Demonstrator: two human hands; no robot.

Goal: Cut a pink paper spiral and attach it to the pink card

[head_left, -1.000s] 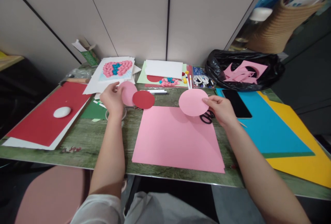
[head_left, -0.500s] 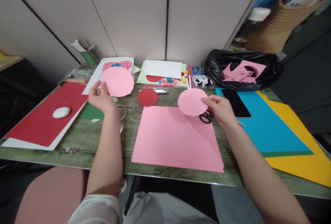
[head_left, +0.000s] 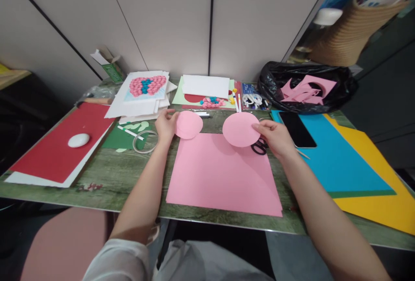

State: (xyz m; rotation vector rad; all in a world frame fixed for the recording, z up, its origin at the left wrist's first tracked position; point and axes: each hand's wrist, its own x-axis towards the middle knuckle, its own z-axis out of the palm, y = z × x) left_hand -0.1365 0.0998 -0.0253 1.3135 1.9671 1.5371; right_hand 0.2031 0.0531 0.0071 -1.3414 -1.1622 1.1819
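My left hand (head_left: 166,124) pinches the left edge of a pink paper circle (head_left: 189,124), held low over the spot where a red circle lay. My right hand (head_left: 272,136) grips the right edge of a second, larger pink circle (head_left: 240,129). Both circles hover at the far edge of a large pink paper sheet (head_left: 223,176) lying on the green table (head_left: 123,173). Black scissors (head_left: 259,147) lie just under my right hand. The red circle is hidden.
A tape ring (head_left: 145,141) and green paper (head_left: 121,139) sit left of my left hand. Red sheet with a white lump (head_left: 78,140) lies far left. Phone (head_left: 297,129) on blue (head_left: 337,160) and yellow paper (head_left: 385,203) lies right. A black bag of pink scraps (head_left: 306,87) and craft supplies stand at the back.
My left hand lifted its pink circle up to the left, then brought it right and down over the red circle, which is now covered. My right hand stayed put.
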